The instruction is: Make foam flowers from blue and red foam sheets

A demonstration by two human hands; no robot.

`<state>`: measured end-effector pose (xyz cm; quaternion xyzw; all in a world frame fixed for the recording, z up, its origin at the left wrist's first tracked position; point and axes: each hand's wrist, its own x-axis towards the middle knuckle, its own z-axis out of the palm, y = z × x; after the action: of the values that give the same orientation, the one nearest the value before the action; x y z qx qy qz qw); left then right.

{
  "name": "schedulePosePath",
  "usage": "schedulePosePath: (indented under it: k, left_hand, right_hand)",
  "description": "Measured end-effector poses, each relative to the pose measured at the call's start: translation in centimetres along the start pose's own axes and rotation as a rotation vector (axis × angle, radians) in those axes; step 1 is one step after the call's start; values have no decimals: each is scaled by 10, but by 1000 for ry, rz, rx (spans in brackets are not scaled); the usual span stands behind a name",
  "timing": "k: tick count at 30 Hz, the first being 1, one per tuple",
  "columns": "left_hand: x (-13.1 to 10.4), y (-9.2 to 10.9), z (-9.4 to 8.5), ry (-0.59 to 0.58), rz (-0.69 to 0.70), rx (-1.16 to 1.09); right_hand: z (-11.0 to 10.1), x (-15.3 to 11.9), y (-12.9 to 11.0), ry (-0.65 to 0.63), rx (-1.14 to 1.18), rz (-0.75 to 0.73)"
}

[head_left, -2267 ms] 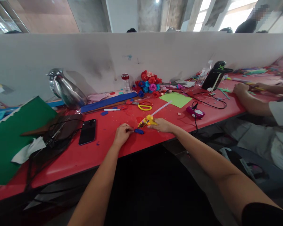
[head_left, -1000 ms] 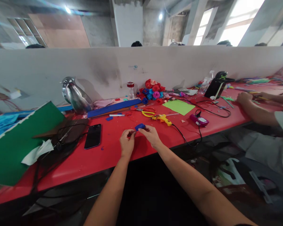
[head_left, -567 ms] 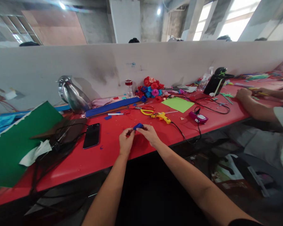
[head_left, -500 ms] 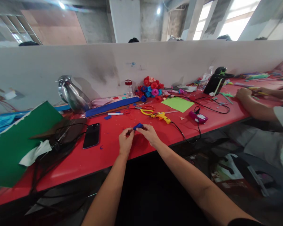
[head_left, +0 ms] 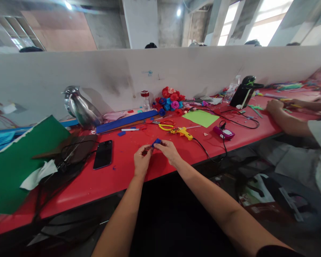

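Note:
A small folded piece of blue paper point(head_left: 156, 142) is pinched between my two hands above the red table's front part. My left hand point(head_left: 142, 157) grips its left side with thumb and fingertips. From the right, my right hand point(head_left: 169, 150) holds it, thumb on the near face; the fingers behind are partly hidden. Just beyond lie a yellow glue gun point(head_left: 182, 132) and yellow-handled pliers point(head_left: 166, 125). Small blue scraps point(head_left: 121, 134) and a white pen point(head_left: 130, 129) are to the far left of my hands.
On the red table point(head_left: 123, 171) are a phone point(head_left: 103, 154), a steel jug point(head_left: 81, 107), blue strips point(head_left: 127, 121), paper flowers point(head_left: 169, 101), a green sheet point(head_left: 200, 118) and a purple power socket point(head_left: 224, 133). A green board point(head_left: 24, 167) leans left. A co-worker's hand point(head_left: 275, 107) is at right.
The blue paper has turned slightly between my fingertips and shows a more angular shape. Both hands keep their hold, and the whole view has shifted a little.

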<state>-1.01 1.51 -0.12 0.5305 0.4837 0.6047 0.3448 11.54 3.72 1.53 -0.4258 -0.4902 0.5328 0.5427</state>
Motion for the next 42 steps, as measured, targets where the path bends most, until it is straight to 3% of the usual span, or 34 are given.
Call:
schedulePosePath:
  k: [3,9,14,19,22,26,31,42]
  left_hand:
    - [-1,3,0,21,-34,-56]
    - [0,6,4,80,-186,-395]
    - [-2,0,11,37,-235,-543]
    - [1,-3,7,39,-190,-475]
    - [6,-3,1,39,-235,-444]
    - [9,0,-2,-36,-319,-486]
    - [6,4,-2,-12,-350,-590]
    - [2,2,-3,-11,-335,-569]
  right_hand:
    - [1,-3,1,-16,36,-32]
    - [14,-12,12,-8,53,-32]
    - [24,-11,8,-15,40,-92]
    - [19,-10,2,-5,16,-143]
    - [14,-12,4,-47,-33,-139]
    - [11,-14,10,-117,-25,-150]
    - [8,-13,18,-139,-47,-184]
    - [5,-14,27,-133,-105,-278]
